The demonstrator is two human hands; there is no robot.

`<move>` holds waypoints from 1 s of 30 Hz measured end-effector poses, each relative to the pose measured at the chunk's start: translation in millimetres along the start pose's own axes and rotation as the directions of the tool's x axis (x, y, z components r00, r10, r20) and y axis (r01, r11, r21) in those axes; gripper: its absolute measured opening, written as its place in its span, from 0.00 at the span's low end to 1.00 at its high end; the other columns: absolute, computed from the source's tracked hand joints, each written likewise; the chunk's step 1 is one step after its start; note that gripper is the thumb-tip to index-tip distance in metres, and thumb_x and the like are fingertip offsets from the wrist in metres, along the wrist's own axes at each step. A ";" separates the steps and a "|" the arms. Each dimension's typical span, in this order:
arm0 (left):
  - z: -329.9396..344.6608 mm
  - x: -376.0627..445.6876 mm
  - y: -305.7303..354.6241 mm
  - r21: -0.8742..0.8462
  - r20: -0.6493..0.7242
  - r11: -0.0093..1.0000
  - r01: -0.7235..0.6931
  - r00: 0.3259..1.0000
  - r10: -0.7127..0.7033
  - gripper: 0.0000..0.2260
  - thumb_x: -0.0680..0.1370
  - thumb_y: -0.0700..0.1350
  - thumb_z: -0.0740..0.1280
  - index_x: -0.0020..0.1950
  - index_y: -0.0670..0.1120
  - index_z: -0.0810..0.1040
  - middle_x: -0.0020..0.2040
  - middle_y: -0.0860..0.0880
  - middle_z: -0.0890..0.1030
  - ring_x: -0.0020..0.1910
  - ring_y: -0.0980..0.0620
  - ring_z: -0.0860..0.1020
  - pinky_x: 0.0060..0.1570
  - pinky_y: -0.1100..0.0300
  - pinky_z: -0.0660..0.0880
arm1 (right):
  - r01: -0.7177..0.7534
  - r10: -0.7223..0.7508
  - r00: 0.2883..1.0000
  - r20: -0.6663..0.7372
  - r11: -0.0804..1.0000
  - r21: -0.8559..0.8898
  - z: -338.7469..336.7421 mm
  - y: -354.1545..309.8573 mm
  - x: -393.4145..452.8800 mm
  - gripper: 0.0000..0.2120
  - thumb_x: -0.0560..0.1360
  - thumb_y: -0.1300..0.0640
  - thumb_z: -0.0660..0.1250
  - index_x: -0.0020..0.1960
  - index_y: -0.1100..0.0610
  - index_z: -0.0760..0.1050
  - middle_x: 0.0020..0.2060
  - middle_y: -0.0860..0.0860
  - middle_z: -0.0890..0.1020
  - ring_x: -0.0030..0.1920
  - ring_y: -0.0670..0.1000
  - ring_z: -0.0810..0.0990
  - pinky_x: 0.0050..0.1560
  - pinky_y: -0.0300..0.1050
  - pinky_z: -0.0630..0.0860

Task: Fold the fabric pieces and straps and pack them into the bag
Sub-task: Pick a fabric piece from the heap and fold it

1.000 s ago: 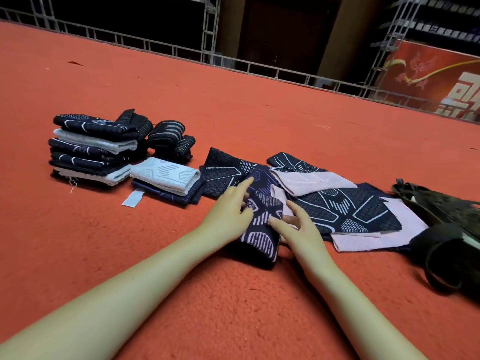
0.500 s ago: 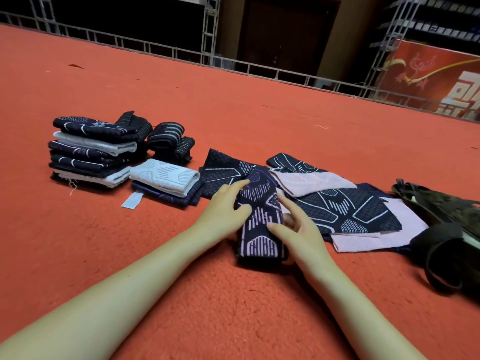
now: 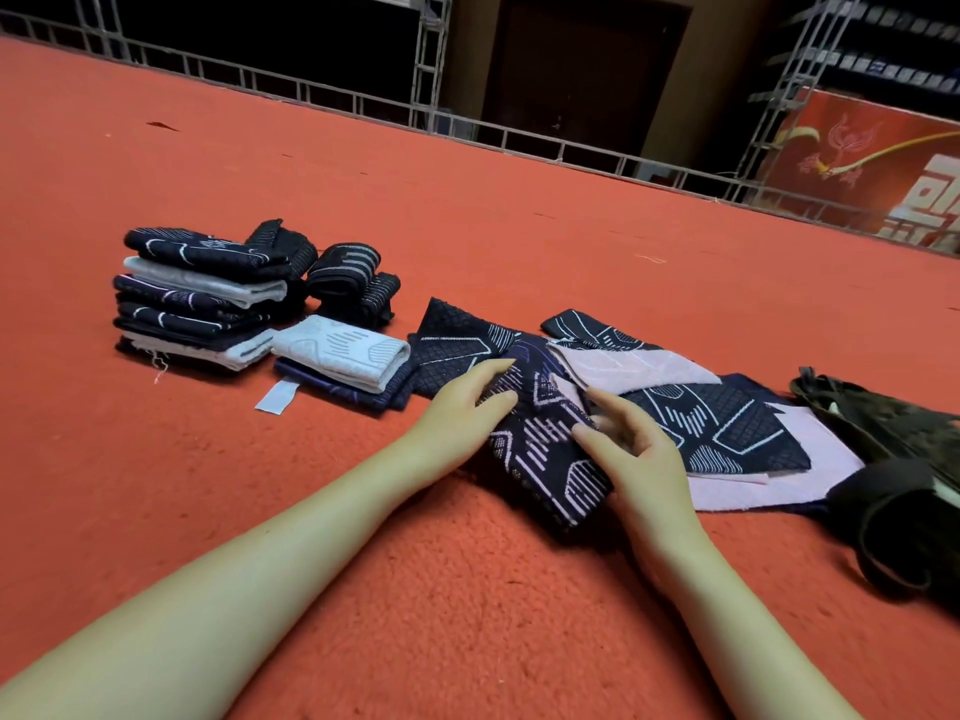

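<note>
A folded navy fabric piece [image 3: 545,449] with pale line patterns lies on the red carpet in front of me. My left hand [image 3: 462,413] rests on its left edge with fingers stretched over it. My right hand [image 3: 634,454] holds its right edge, thumb on top and fingers curled behind. Unfolded navy and pink pieces [image 3: 727,423] lie spread just to the right. A stack of folded pieces [image 3: 197,298] stands at the left, with rolled striped straps [image 3: 353,283] behind it and a white folded piece [image 3: 343,350] on a navy one. The dark bag [image 3: 909,485] lies at the far right.
A small white label [image 3: 278,397] lies on the carpet [image 3: 467,615] near the white folded piece. A metal truss rail [image 3: 363,101] runs along the carpet's far edge, with a red banner [image 3: 857,163] behind it at the right.
The navy piece has turned so its near end points right. My right hand has lifted from lying flat beside it and curled around its right edge. My left hand stays on the left edge.
</note>
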State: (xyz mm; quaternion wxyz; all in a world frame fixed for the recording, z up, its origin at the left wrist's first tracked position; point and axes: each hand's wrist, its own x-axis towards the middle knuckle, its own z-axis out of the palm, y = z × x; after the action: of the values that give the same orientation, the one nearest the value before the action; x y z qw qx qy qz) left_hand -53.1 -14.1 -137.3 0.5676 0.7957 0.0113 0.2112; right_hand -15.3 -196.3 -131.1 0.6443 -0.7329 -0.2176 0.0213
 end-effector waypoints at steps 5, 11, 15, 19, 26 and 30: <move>-6.6 7.2 -3.1 -0.095 -0.166 0.994 0.046 0.984 -0.061 0.17 0.79 0.39 0.61 0.68 0.46 0.71 0.64 0.51 0.76 0.63 0.55 0.73 0.66 0.58 0.67 | -0.164 0.142 0.983 0.118 0.965 0.204 -0.9 4.3 2.8 0.23 0.72 0.54 0.71 0.66 0.51 0.72 0.57 0.55 0.82 0.55 0.53 0.81 0.54 0.52 0.79; -27.3 13.1 -2.4 -0.015 -0.260 0.999 0.040 0.965 -0.042 0.16 0.78 0.42 0.64 0.66 0.52 0.73 0.59 0.55 0.76 0.58 0.59 0.72 0.56 0.69 0.65 | -0.181 0.152 0.976 0.159 0.966 0.187 15.0 -1.2 2.2 0.19 0.76 0.68 0.62 0.66 0.56 0.69 0.28 0.47 0.78 0.32 0.43 0.79 0.38 0.37 0.79; -62.1 22.5 -1.8 0.073 -0.429 0.997 0.013 0.903 0.020 0.15 0.76 0.42 0.66 0.63 0.52 0.75 0.57 0.51 0.75 0.54 0.58 0.73 0.53 0.68 0.66 | -0.177 0.142 0.976 0.165 0.960 0.219 51.6 -22.5 21.2 0.18 0.76 0.71 0.63 0.63 0.58 0.71 0.33 0.50 0.80 0.35 0.47 0.79 0.38 0.38 0.79; -105.4 20.5 -7.2 0.069 -0.654 0.998 0.001 0.755 0.044 0.12 0.75 0.42 0.67 0.58 0.49 0.77 0.55 0.49 0.75 0.51 0.57 0.74 0.55 0.65 0.69 | -0.151 0.099 0.968 0.229 0.963 0.222 100.3 -43.6 46.7 0.15 0.75 0.72 0.61 0.57 0.58 0.74 0.30 0.47 0.79 0.28 0.44 0.75 0.32 0.37 0.75; -128.3 20.0 -34.3 0.247 -0.747 0.937 0.248 0.664 0.021 0.14 0.74 0.42 0.66 0.59 0.47 0.78 0.61 0.44 0.73 0.63 0.45 0.69 0.64 0.55 0.64 | -0.198 0.178 0.947 0.267 0.979 0.050 171.0 -39.3 86.6 0.14 0.74 0.69 0.63 0.54 0.55 0.77 0.43 0.53 0.81 0.33 0.47 0.78 0.35 0.38 0.76; -119.0 20.1 -45.6 0.471 -0.691 0.816 0.335 0.715 0.105 0.13 0.74 0.45 0.66 0.58 0.46 0.80 0.65 0.45 0.72 0.68 0.45 0.65 0.69 0.50 0.58 | -0.184 0.197 0.942 0.272 0.980 -0.072 174.3 -19.7 91.3 0.12 0.74 0.68 0.64 0.53 0.56 0.78 0.44 0.53 0.81 0.35 0.46 0.78 0.39 0.41 0.77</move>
State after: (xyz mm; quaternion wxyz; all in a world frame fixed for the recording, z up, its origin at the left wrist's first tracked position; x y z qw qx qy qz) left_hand -66.2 114.2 -140.5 0.2721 0.7870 0.3356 0.4404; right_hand 7.3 -0.2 -119.0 0.5855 -0.7546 -0.2344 0.1811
